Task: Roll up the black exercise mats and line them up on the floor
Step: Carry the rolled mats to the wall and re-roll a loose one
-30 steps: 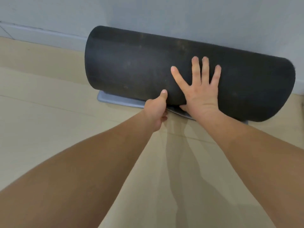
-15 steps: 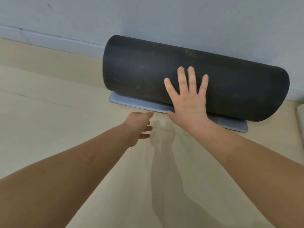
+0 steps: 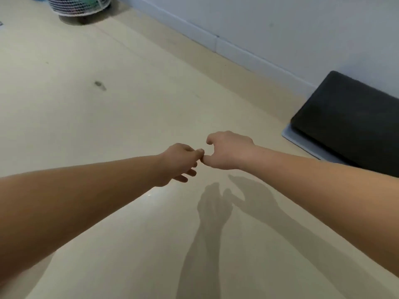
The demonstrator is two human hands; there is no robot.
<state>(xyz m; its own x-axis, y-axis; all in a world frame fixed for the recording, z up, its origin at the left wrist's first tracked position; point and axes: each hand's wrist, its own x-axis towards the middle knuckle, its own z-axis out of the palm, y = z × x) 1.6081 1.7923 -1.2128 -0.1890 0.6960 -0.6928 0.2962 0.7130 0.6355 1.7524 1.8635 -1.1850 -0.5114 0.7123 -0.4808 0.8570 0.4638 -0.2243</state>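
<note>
A rolled black exercise mat (image 3: 349,121) lies against the wall at the right edge of the view, with its grey loose end (image 3: 302,143) flat on the floor under it. Both my hands hover over bare floor to its left, apart from the mat. My left hand (image 3: 179,162) is loosely curled and holds nothing. My right hand (image 3: 228,151) is also loosely curled and empty, its thumb nearly touching my left hand's fingers.
Beige tiled floor (image 3: 108,117) stretches to the left and front. A white skirting board (image 3: 237,50) runs along the wall. A white mesh basket (image 3: 79,6) with coloured contents stands at the top left.
Both hands have come off the rolled mat and drawn together. The view has swung left, so the mat now sits at the right edge.
</note>
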